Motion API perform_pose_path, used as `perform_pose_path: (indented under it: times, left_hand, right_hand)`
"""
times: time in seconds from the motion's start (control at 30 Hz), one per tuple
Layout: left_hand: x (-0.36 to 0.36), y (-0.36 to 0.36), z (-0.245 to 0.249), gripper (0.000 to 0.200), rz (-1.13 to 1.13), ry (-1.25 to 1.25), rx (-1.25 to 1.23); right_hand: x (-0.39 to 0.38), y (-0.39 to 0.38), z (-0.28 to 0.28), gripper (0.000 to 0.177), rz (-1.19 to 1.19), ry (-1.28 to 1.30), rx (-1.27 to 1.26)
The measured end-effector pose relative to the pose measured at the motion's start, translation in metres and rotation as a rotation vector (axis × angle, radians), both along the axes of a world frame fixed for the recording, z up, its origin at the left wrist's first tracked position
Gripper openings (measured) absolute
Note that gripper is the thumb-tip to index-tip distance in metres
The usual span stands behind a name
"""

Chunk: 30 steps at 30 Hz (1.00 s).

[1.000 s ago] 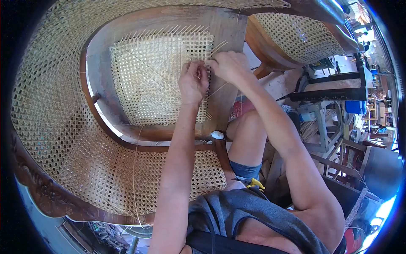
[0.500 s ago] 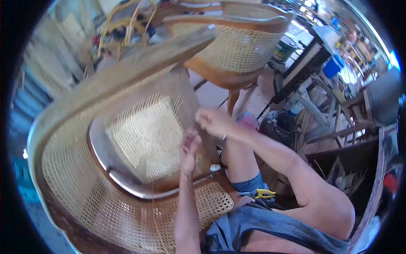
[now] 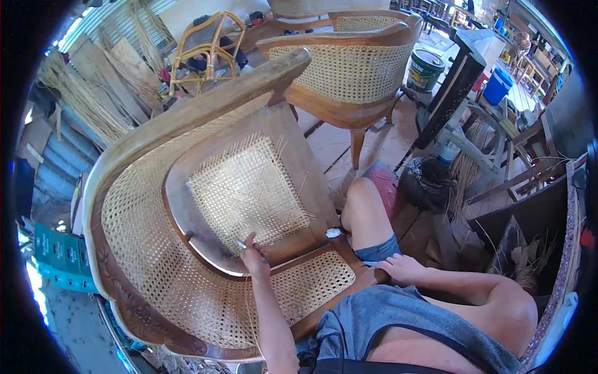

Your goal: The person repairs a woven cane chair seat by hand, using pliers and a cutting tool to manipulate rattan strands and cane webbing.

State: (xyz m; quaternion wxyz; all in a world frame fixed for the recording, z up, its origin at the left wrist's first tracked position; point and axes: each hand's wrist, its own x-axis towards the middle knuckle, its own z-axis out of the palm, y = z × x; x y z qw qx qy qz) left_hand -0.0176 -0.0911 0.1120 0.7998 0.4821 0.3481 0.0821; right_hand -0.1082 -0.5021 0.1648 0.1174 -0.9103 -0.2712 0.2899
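Note:
A wooden armchair [image 3: 187,106] with woven cane panels fills the left and middle of the head view. In its seat frame lies a pale cane weave [image 3: 243,187], with loose strand ends sticking out along its edges. My left hand [image 3: 255,258] is over the near edge of this weave, its fingers closed on a short, thin, pale stick-like thing [image 3: 240,244]. My right hand [image 3: 400,269] rests at my lap on the blue shorts, fingers curled down; what lies beneath them is hidden. A small white lump [image 3: 334,233] sits at the seat frame's right corner.
Behind stands another cane-backed chair [image 3: 349,71], with a paint bucket [image 3: 425,70] beside it. A rattan chair frame [image 3: 208,50] and bundles of cane strands [image 3: 81,93] are at the back left. To the right are a black coil [image 3: 427,181] and a blue container [image 3: 498,86].
My hands, close together above the seat's right side before, are now apart. The left moved down to the near edge; the right dropped to my lap, where yellow-handled pliers showed. The view shifted.

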Motion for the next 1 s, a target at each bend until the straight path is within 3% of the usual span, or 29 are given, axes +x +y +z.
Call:
perform_pose_path:
  times: [0.03, 0.13, 0.2, 0.27, 0.33, 0.4, 0.43, 0.47, 0.5, 0.53, 0.57, 0.6, 0.67, 0.73, 0.8, 0.83, 0.87, 0.9, 0.93, 0.97, 1.0]
  left_hand:
    - [-0.002, 0.012, 0.002, 0.022, 0.123, -0.003, -0.010]
    - [-0.010, 0.047, -0.019, 0.019, 0.211, -0.061, 0.067]
    - [-0.015, 0.066, -0.035, 0.014, 0.227, -0.095, 0.036]
    - [-0.016, 0.074, -0.037, 0.011, 0.327, -0.028, 0.080]
    - [-0.019, 0.080, -0.040, 0.010, 0.330, -0.059, 0.098]
    - [-0.021, 0.081, -0.044, 0.009, 0.328, -0.096, 0.132]
    - [-0.022, 0.080, -0.043, 0.009, 0.321, -0.090, 0.132]
    - [-0.022, 0.079, -0.038, 0.010, 0.333, -0.056, 0.144]
    - [-0.021, 0.076, -0.035, 0.010, 0.343, -0.021, 0.154]
    - [-0.022, 0.076, -0.036, 0.010, 0.324, -0.013, 0.152]
    - [-0.023, 0.075, -0.037, 0.011, 0.318, -0.009, 0.137]
    - [-0.022, 0.073, -0.037, 0.012, 0.309, -0.009, 0.123]
    - [-0.024, 0.070, -0.034, 0.016, 0.274, -0.009, 0.148]
    - [-0.028, 0.072, -0.036, 0.020, 0.262, 0.016, 0.238]
    - [-0.030, 0.071, -0.028, 0.021, 0.278, 0.074, 0.253]
    - [-0.031, 0.073, -0.029, 0.021, 0.294, 0.081, 0.248]
    - [-0.030, 0.074, -0.032, 0.021, 0.315, 0.085, 0.234]
    - [-0.027, 0.076, -0.037, 0.021, 0.327, 0.082, 0.224]
    - [-0.025, 0.078, -0.045, 0.023, 0.328, 0.093, 0.236]
    - [-0.024, 0.077, -0.052, 0.025, 0.331, 0.105, 0.247]
    - [-0.022, 0.076, -0.058, 0.025, 0.344, 0.099, 0.238]
  right_hand:
    - [0.002, 0.004, 0.005, 0.057, 0.000, -0.016, 0.010]
    - [0.007, 0.009, 0.018, 0.059, 0.091, -0.164, -0.103]
    - [0.008, 0.006, 0.021, 0.058, 0.021, -0.152, 0.088]
    - [0.009, 0.008, 0.027, 0.060, -0.013, -0.107, 0.069]
    - [0.015, 0.008, 0.033, 0.067, -0.028, 0.092, -0.063]
    - [0.051, -0.019, 0.016, 0.057, 0.050, 0.252, 0.097]
    - [0.091, -0.013, 0.035, 0.055, 0.231, 0.434, -0.130]
    - [0.105, -0.023, 0.040, 0.054, 0.064, 0.176, 0.185]
    - [0.128, -0.014, 0.061, 0.041, 0.019, -0.063, 0.558]
    - [0.144, 0.010, 0.108, 0.045, -0.114, -0.195, 0.762]
    - [0.163, 0.019, 0.121, 0.060, -0.439, 0.066, 1.111]
    - [0.181, 0.020, 0.144, 0.072, -0.521, 0.444, 1.276]
    - [0.204, 0.053, 0.205, 0.068, -0.128, -0.367, 0.913]
    - [0.229, 0.044, 0.265, 0.053, -0.019, -0.350, 0.608]
    - [0.291, -0.004, 0.282, 0.037, -0.064, -0.170, 1.048]
    - [0.308, -0.030, 0.299, 0.025, -0.224, -0.215, 1.215]
    - [0.328, -0.057, 0.311, 0.019, -0.516, -0.234, 1.533]
    - [0.383, -0.121, 0.311, 0.019, -0.501, -0.230, 1.527]
    - [0.423, -0.189, 0.305, 0.013, -0.728, -0.348, 2.226]
    - [0.416, -0.200, 0.299, 0.016, -0.614, -0.498, 2.232]
    - [0.391, -0.163, 0.297, 0.017, -0.617, -0.406, 2.043]
